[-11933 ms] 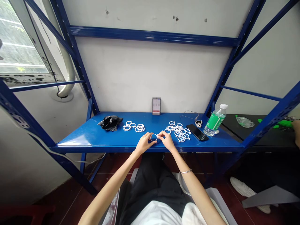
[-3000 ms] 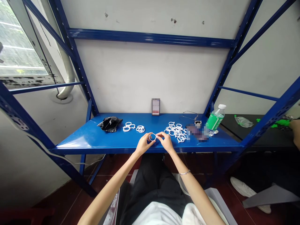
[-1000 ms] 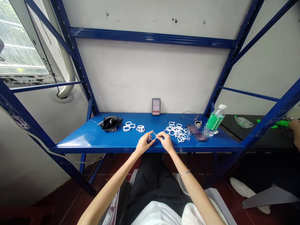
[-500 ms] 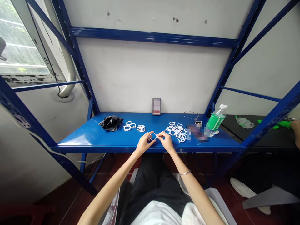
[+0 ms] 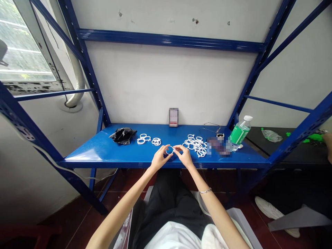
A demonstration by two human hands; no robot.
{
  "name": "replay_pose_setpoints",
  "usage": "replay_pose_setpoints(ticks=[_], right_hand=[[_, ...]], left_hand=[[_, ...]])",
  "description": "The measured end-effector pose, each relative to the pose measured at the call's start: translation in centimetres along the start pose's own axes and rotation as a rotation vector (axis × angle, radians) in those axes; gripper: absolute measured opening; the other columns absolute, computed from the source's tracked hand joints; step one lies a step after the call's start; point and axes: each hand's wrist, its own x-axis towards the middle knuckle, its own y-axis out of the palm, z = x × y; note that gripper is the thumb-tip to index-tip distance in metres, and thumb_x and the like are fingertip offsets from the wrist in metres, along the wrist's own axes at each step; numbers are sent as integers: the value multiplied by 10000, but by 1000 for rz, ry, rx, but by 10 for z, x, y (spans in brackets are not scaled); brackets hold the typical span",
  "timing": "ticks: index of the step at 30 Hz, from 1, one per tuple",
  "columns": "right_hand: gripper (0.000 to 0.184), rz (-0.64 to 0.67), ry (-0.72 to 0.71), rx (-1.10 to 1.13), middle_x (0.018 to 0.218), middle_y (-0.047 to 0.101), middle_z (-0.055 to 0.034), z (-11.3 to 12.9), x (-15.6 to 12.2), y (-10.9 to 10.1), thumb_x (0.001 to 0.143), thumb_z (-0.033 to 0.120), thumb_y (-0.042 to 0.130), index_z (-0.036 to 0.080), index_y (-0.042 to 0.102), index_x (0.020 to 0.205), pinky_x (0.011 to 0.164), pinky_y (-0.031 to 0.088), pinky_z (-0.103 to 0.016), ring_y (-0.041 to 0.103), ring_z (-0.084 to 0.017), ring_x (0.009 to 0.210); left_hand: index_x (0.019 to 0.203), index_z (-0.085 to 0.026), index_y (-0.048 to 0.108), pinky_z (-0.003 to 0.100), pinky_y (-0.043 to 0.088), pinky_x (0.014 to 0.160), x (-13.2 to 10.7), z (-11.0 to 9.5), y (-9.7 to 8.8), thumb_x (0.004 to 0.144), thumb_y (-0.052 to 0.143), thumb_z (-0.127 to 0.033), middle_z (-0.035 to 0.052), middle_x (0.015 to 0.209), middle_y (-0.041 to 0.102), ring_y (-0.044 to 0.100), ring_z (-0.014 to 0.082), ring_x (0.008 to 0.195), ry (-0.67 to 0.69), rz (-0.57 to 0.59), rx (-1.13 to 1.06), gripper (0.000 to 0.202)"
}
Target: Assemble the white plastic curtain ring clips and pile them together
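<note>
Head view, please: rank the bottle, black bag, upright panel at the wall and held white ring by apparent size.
Largest to smallest:
1. Bottle and black bag: too close to rank
2. Upright panel
3. White ring

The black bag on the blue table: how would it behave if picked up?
The black bag is probably floppy, given its crumpled folds. Its shiny surface may feel slippery. Its weight is uncertain: any contents are hidden.

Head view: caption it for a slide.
Both hands hold a white ring at a blue table, a loose cluster of rings lying to the right.
</note>
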Motion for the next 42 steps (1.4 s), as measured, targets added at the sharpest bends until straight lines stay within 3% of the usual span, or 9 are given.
replay_pose_setpoints(ticks=[8, 18, 42], right_hand=[[141, 3, -29, 5, 888, 677, -57, 1, 0, -1, 861, 305, 591, 206, 679, 909, 722, 516, -334, 620, -196, 742], [159, 67, -19, 47, 902, 672, -60, 6, -1, -3, 842, 345, 631, 213, 693, 906, 731, 530, -341, 623, -196, 751], [142, 132, -17, 47, 815, 678, -43, 5, 0, -1, 799, 335, 668, 198, 692, 826, 663, 517, -315, 630, -184, 701]], left_hand=[[1294, -232, 461, 257, 514, 670, 0, -1, 1, 884, 525, -431, 57, 1104, 579, 600, 156, 816, 3, 21, 55, 460], [1303, -258, 452, 320, 503, 846, -2, 0, 3, 866, 570, -395, 57, 1187, 597, 585, 207, 1033, 22, 36, 132, 473], [1229, -249, 519, 353, 466, 909, 0, 1, 2, 859, 585, -379, 48, 1135, 629, 572, 209, 1029, 62, 98, 116, 397]])
